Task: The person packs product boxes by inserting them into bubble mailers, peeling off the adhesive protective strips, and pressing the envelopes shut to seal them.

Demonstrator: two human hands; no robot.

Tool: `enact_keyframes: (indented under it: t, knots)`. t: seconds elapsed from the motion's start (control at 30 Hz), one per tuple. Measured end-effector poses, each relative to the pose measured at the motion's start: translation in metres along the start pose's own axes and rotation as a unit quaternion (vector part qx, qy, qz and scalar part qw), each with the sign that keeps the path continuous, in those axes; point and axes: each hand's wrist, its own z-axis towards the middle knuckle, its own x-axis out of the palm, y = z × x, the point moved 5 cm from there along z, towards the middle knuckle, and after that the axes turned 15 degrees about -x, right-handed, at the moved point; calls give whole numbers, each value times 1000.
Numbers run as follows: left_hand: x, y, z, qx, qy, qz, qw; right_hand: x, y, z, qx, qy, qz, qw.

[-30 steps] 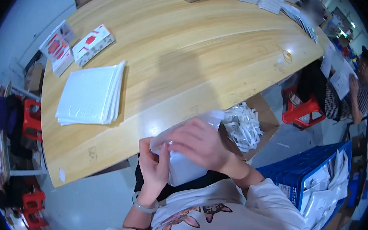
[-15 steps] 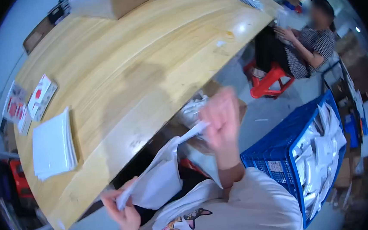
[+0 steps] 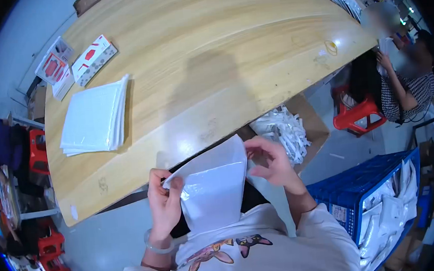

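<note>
A white padded mailer (image 3: 213,186) is held upright over my lap at the table's front edge. My left hand (image 3: 164,201) pinches its upper left corner between thumb and fingers. At its upper right corner is my right hand (image 3: 274,164), with curled fingers near the edge; whether they touch it is hard to tell. A stack of white padded mailers (image 3: 93,117) lies on the left of the wooden table (image 3: 169,47). Behind the stack are a white and red box (image 3: 95,60) and a second similar box (image 3: 54,69).
A cardboard box (image 3: 317,127) holds white strips (image 3: 288,132) below the table edge. A blue crate (image 3: 338,192) of filled mailers stands at the right. One person (image 3: 407,87) sits near a red stool (image 3: 355,117); another person (image 3: 3,144) is at the far left.
My right hand swung out to the right pulling a white strip, then came back to the mailer without it. The mailer now stands open-faced between my hands. The view turned right and back.
</note>
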Motion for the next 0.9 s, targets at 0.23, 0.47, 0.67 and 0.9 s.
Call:
enact_keyframes:
  t: [0.23, 0.47, 0.67, 0.9]
  knots:
    - [-16, 21, -1, -18, 23, -11, 1000, 18, -2, 5, 98, -35, 53, 993]
    - [-28, 34, 4, 45, 7, 1, 999, 17, -29, -6, -47, -4, 44, 998]
    - [-39, 63, 8, 21, 77, -141, 987, 22, -30, -9, -65, -35, 129, 989]
    - [-29, 55, 5, -21, 56, -239, 969, 44, -28, -8, 125, -70, 175, 974]
